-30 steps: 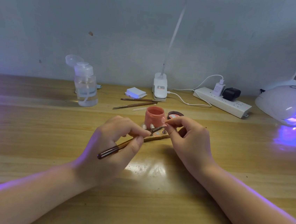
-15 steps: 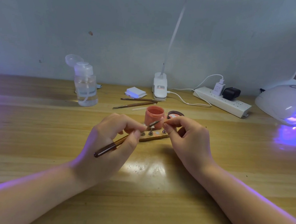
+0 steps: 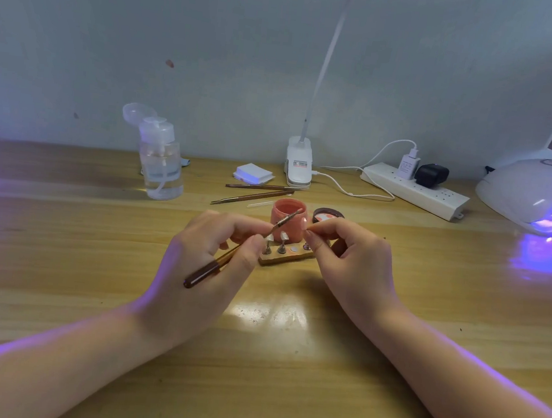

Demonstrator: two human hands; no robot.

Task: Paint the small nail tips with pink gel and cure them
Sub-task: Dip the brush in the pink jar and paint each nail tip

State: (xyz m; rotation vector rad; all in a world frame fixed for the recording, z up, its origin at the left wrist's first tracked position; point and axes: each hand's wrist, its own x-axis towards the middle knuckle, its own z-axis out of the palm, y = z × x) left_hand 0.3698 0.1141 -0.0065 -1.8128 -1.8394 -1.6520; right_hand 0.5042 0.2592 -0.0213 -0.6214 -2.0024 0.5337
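Pink gel jar (image 3: 287, 224), brown brush (image 3: 228, 258), perhaps whitish nail tips (image 3: 284, 236)

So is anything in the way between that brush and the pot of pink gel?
Nothing visible. The brush, held in the left hand, already has its tip at the open pink gel pot, with no object between them.

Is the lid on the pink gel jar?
No. The pink gel jar stands open, its lid lying on the table beside it, and the brush held by the left hand points at its mouth.
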